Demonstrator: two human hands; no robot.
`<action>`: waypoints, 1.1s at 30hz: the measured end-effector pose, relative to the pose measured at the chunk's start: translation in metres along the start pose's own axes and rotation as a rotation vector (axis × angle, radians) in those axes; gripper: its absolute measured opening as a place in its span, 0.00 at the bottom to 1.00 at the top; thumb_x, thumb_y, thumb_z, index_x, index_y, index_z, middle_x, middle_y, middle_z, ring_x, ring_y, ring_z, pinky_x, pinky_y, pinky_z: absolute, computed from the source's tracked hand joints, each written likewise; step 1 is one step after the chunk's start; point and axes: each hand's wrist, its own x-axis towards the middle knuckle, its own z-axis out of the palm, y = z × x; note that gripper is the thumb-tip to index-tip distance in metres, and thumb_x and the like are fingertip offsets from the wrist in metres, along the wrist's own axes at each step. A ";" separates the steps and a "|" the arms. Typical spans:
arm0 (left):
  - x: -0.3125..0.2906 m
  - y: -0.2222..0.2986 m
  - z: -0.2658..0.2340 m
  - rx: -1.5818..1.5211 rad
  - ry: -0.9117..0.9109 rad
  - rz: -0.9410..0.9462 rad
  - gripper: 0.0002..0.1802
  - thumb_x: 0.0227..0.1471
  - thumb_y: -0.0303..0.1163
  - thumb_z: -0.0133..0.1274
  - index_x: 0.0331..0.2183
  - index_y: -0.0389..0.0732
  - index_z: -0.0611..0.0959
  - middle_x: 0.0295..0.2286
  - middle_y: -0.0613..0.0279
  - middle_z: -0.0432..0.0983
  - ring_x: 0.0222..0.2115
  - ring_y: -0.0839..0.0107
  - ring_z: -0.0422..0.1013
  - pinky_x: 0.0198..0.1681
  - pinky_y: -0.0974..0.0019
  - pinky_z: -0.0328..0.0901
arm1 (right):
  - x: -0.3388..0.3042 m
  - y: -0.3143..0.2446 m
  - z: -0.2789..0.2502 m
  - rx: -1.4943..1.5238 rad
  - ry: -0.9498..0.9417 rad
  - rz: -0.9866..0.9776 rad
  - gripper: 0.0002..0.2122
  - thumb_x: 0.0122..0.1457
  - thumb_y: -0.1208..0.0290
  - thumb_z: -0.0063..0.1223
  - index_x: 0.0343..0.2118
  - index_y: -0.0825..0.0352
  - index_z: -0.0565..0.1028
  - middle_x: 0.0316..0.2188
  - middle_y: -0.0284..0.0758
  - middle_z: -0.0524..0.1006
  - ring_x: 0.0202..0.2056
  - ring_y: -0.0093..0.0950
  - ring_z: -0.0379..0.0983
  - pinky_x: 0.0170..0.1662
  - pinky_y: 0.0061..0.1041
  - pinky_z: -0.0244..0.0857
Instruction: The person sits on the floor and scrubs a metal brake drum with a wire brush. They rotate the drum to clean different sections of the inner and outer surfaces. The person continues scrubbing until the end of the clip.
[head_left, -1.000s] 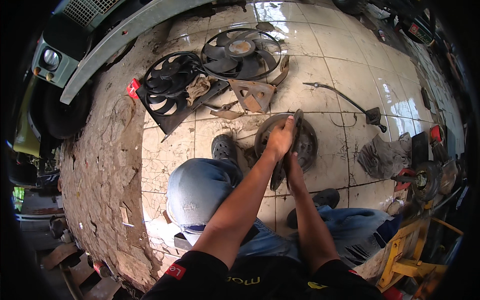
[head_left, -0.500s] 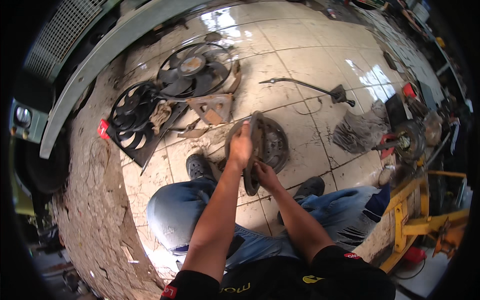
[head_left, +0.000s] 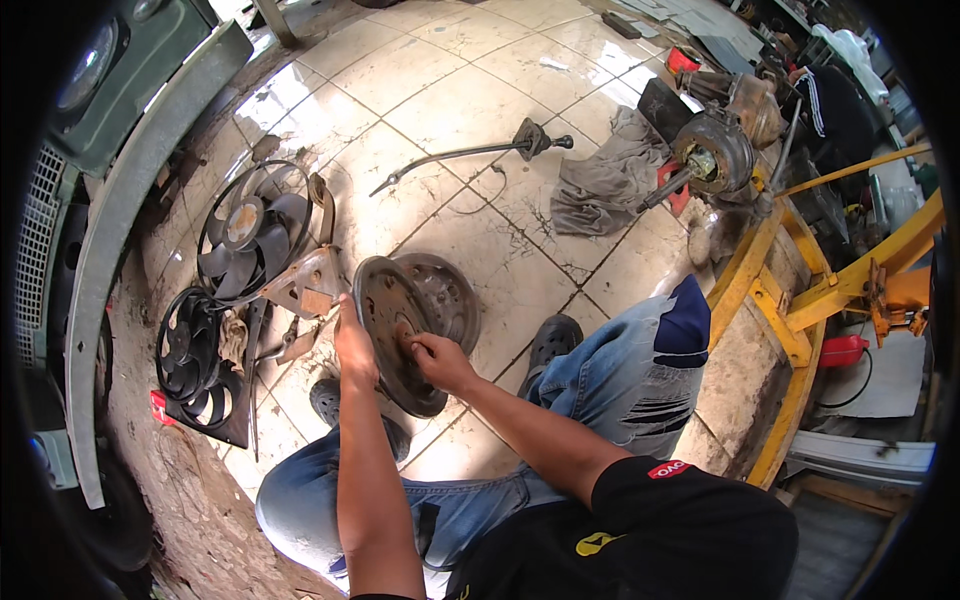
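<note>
My left hand (head_left: 355,345) is closed on the left rim of a round, rusty brake backing plate (head_left: 385,310), which stands tilted on edge above the floor. In front of the plate's face, my right hand (head_left: 443,362) is closed, with its fingertips at a brownish spot near the middle. Whatever those fingers pinch is too small or hidden to tell. Right behind the held plate lies a second round, dished metal part (head_left: 455,300) with holes, partly covered by it.
Black radiator fans (head_left: 250,235) lie at left beside a vehicle's grey bumper (head_left: 130,190). A gear lever (head_left: 460,155) rests on the tiles ahead. To the right are a grey rag (head_left: 600,185), a greasy axle part (head_left: 715,150) and a yellow metal frame (head_left: 765,290).
The view has swung right, and the plate has turned so its face shows toward me. My right hand has moved from the plate's lower edge to near its middle.
</note>
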 end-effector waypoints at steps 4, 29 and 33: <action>-0.004 0.002 -0.003 0.026 0.014 0.045 0.37 0.61 0.57 0.39 0.53 0.30 0.73 0.46 0.51 0.74 0.43 0.60 0.73 0.49 0.60 0.67 | -0.001 -0.007 0.002 0.099 0.026 0.085 0.12 0.58 0.68 0.48 0.38 0.69 0.78 0.29 0.43 0.79 0.31 0.34 0.78 0.37 0.28 0.68; -0.010 0.015 -0.014 0.085 0.103 0.039 0.39 0.62 0.57 0.39 0.53 0.27 0.72 0.47 0.47 0.74 0.46 0.60 0.71 0.52 0.59 0.65 | -0.008 -0.008 0.044 0.156 -0.326 0.048 0.38 0.67 0.44 0.24 0.66 0.75 0.42 0.68 0.51 0.40 0.69 0.43 0.31 0.69 0.32 0.27; 0.014 -0.002 -0.026 0.036 0.073 0.091 0.40 0.62 0.57 0.37 0.54 0.27 0.71 0.48 0.46 0.73 0.47 0.60 0.70 0.53 0.60 0.63 | 0.000 0.019 0.041 0.002 -0.355 0.216 0.37 0.67 0.43 0.21 0.67 0.72 0.42 0.68 0.52 0.40 0.69 0.46 0.30 0.69 0.39 0.27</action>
